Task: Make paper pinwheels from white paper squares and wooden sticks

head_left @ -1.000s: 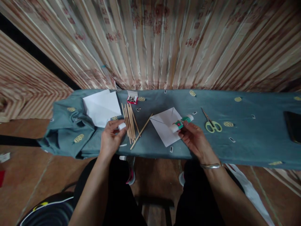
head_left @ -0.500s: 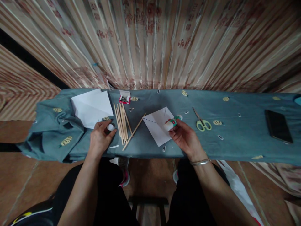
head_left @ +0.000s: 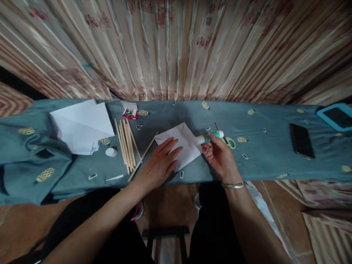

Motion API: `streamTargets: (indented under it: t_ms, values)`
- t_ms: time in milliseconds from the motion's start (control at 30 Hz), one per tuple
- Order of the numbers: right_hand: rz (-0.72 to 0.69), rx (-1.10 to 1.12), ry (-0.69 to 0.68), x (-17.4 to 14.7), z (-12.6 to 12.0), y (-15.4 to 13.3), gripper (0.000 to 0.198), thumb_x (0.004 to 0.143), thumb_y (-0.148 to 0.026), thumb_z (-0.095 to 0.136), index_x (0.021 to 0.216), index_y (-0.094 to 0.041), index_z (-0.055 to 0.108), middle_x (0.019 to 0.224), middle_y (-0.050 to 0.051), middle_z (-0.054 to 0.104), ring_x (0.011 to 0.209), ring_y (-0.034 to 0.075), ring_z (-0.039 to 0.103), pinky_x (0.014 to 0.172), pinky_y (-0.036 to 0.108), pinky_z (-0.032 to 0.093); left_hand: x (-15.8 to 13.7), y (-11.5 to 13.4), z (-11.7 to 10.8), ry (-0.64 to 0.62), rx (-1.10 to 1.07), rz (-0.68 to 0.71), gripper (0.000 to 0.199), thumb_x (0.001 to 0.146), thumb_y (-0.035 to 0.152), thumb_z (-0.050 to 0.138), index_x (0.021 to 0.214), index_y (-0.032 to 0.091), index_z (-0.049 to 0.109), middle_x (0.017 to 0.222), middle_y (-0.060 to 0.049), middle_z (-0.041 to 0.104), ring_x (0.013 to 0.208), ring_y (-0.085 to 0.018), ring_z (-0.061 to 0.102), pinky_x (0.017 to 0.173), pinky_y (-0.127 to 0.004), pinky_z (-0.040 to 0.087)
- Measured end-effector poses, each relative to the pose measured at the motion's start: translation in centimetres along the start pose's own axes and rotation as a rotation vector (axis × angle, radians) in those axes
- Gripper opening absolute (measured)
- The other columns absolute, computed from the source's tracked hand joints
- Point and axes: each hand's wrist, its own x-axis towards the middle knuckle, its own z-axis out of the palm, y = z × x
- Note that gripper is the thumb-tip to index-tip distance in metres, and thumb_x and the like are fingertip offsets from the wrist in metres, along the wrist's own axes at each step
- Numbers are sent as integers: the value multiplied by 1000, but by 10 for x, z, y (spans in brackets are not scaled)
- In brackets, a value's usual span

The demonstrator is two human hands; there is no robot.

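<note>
I get a dim feed, darkest toward the upper right corner and beneath the worktop. Pale streaks of sheen run down the curtain, and a soft shadow lies behind the folded white paper. I can't place the light source. Wide-angle stretch fans the curtain outward; small prints look soft.

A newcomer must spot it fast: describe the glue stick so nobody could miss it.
Above the blue-green cloth, find the right hand, whose wrist wears a silver bangle. It holds the glue stick, one end toward the folded paper beneath the left hand. Its white tube and green band set it apart from the plain paper and the green-handled scissors nearby.
</note>
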Motion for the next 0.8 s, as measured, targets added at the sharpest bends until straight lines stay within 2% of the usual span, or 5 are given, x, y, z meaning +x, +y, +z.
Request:
streamTargets:
  t_ms: [167,400,500,600,800]
  values:
    - [-121,-233,-9,9,4,10,25,66,-38,84,78,-21,70,73,-2,70,52,6,53,51,20,47,-2,-11,23,-82,38,-20,45,96,37,51,137,21,51,155,-18,33,149,-35,16,115,-62,27]
    - [-293,-589,20,20,14,27,30,71,-46,78,85,-23,67,78,0,72,57,10,57,56,27,48,2,-16,33,-87,35,-41,43,94,43,52,135,28,52,159,-13,28,150,-35,15,116,-65,17]
    - [-331,-710,10,19,13,33,26,76,-44,74,91,-24,65,87,1,73,69,14,63,66,30,52,4,-17,36,-77,1,-59,44,94,43,53,135,30,52,160,-11,27,150,-35,14,116,-65,14]
    - [-374,-835,-10,17,14,38,23,80,-40,71,96,-24,64,94,2,72,81,16,66,77,33,54,5,-18,39,-91,1,-73,44,93,43,54,135,29,52,159,-11,29,150,-35,14,117,-64,14]
    - [-435,-1049,-31,13,17,40,23,85,-38,66,102,-22,64,97,4,72,82,18,67,78,35,54,5,-17,41,-129,39,-85,45,92,39,57,136,28,51,158,-12,30,149,-38,17,116,-64,18]
